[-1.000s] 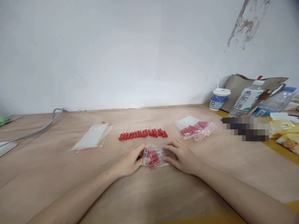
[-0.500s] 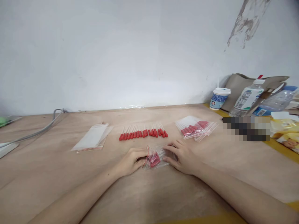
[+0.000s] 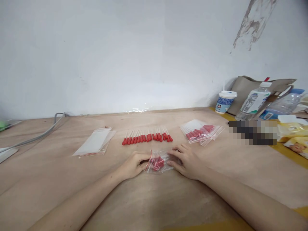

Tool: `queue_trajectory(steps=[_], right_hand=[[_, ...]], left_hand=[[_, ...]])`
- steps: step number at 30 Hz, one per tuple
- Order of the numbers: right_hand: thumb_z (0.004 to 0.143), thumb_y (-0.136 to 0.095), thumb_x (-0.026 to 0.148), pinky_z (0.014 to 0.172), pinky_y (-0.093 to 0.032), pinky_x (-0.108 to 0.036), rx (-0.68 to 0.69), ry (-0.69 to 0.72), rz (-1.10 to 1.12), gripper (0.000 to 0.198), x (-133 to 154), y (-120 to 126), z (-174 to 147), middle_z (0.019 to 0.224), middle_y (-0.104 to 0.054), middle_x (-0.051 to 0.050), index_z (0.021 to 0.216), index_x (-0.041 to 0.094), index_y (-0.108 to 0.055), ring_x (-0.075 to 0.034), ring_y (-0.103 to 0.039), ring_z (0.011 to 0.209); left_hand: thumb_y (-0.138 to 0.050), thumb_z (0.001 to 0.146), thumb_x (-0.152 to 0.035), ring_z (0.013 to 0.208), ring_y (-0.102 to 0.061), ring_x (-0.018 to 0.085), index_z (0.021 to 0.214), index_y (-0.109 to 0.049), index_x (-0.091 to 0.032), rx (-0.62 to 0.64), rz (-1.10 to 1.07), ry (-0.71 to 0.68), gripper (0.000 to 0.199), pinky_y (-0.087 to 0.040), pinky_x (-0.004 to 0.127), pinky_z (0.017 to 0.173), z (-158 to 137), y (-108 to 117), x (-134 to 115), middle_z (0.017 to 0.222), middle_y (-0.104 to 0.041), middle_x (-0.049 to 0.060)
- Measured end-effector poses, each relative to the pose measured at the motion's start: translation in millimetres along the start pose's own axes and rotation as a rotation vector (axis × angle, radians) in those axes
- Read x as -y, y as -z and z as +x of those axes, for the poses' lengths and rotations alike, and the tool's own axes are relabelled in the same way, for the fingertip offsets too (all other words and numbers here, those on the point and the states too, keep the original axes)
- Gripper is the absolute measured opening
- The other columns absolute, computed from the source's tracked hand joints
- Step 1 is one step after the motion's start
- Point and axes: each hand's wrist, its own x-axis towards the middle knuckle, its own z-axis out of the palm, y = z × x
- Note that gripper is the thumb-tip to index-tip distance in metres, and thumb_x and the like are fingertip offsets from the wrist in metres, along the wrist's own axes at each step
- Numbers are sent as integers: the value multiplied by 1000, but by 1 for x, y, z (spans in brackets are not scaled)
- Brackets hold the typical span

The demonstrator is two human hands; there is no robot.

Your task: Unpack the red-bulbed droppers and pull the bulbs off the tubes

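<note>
A pale wall (image 3: 115, 57) backs the brown worktop (image 3: 36, 183), where the left hand (image 3: 133, 164) pinches the red-lined end of a clear bag (image 3: 165, 167) of droppers (image 3: 158, 163). The right hand (image 3: 189, 162) curls around the bag's other end. Beyond, more droppers (image 3: 141, 138) lie in a row between flat bags (image 3: 95, 141) on the left and filled bags (image 3: 195, 134) on the right

Red bulbs (image 3: 158, 164), red-lined clear bag (image 3: 164, 169), blue-patterned cup (image 3: 224, 105) with white lid (image 3: 227, 93), brown tabletop (image 3: 134, 205)
</note>
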Motion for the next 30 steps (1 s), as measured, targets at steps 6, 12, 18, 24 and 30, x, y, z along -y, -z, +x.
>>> queue_trajectory(steps=[6,12,18,24,30], right_hand=[[83,-50,40,76,-41,-35,-21,17,-17,31,0,-1,0,97,-58,-8,106,21,-57,-20,-52,86],[83,-50,38,77,-42,-35,-12,0,-20,31,1,0,0,100,-58,-8,108,21,-57,-20,-52,88],[82,-52,36,77,-42,-35,-28,2,-18,29,0,-1,0,97,-58,-8,106,20,-58,-20,-52,88],[83,-51,35,77,-42,-34,-23,5,-18,28,1,0,0,99,-58,-8,106,21,-58,-20,-52,89],[83,-49,37,76,-42,-35,-15,2,-28,29,1,-1,0,98,-58,-8,106,21,-58,-20,-52,87]], left_hand=[[-42,88,-27,99,-59,19,117,-55,-21,-74,-82,107,32,-45,31,87,-1,-6,10,110,-63,5],[-43,87,-21,108,-53,20,120,-52,-19,-177,-135,86,34,-42,34,93,-2,-6,10,119,-56,8],[-48,86,-25,107,-54,20,120,-52,-16,-34,-315,118,36,-42,35,94,-2,-1,2,119,-56,11],[-59,79,-30,98,-59,21,118,-53,-15,-3,-346,174,42,-46,34,87,0,-4,7,108,-62,8],[-46,87,-27,94,-57,17,114,-55,-18,-103,-62,69,30,-45,31,83,-3,-3,6,104,-61,8]])
